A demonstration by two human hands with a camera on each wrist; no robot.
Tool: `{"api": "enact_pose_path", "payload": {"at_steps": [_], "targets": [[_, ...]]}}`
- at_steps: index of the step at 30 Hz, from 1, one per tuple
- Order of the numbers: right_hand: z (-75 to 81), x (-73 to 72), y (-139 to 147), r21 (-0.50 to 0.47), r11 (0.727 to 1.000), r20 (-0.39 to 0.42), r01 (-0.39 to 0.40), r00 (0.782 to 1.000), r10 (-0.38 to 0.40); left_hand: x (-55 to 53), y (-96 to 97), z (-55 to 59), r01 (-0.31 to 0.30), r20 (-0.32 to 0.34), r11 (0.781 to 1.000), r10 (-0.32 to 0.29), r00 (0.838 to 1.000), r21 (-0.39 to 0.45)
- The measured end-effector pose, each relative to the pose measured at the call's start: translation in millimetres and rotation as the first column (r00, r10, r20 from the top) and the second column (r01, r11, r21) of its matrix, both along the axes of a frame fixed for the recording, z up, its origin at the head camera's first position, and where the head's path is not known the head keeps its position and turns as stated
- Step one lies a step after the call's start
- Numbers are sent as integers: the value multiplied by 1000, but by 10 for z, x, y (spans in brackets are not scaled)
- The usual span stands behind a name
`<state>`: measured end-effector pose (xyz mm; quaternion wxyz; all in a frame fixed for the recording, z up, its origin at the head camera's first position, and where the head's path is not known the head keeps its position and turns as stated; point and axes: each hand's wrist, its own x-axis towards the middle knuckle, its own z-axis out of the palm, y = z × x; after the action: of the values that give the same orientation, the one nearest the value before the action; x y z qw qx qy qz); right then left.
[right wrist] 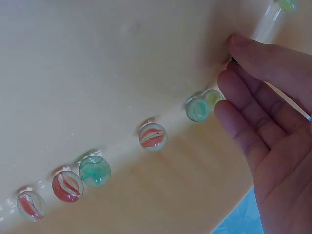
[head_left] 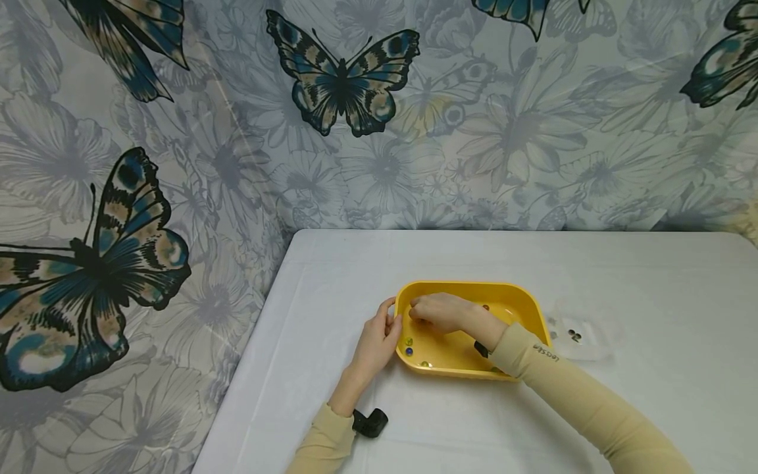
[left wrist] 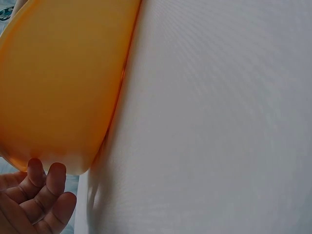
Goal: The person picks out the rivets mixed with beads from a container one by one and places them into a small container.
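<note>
A yellow tray lies on the white-covered table, with several glass marbles inside; in the right wrist view they have red, green or yellow swirls and sit along one wall. My left hand holds the tray by its left end, and its curled fingertips touch the outer wall in the left wrist view. Reaching over the tray, my right hand pinches a small dark object between thumb and index finger. Most of that object is hidden. A blue marble lies near the tray's left wall.
To the right of the tray lies a clear plastic bag with a few small dark pieces on it or in it. A butterfly-patterned fabric hangs behind the table and along its left.
</note>
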<state>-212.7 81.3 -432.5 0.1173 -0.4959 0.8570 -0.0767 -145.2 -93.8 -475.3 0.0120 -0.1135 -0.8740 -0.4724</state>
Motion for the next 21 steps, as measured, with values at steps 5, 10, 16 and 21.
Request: {"api": "enact_pose_path", "payload": {"at_steps": [5,10,16,21], "targets": [[-15,-6,10,-8,1000,-9,-8,1000,7,7,-4,15,3,-8,1000,-3,1000,-2],[-9,5,20,-11,1000,-5,-6,1000,6,10,-5,24,3,-15,1000,-3,1000,-4],[-15,2,22,-6,1000,3,0,1000,0,12,3,21,6,-18,1000,-6,1000,3],[-19,9,20,11,1000,22,24,999,-24,13,2,17,5,-16,1000,-5,1000,2]]}}
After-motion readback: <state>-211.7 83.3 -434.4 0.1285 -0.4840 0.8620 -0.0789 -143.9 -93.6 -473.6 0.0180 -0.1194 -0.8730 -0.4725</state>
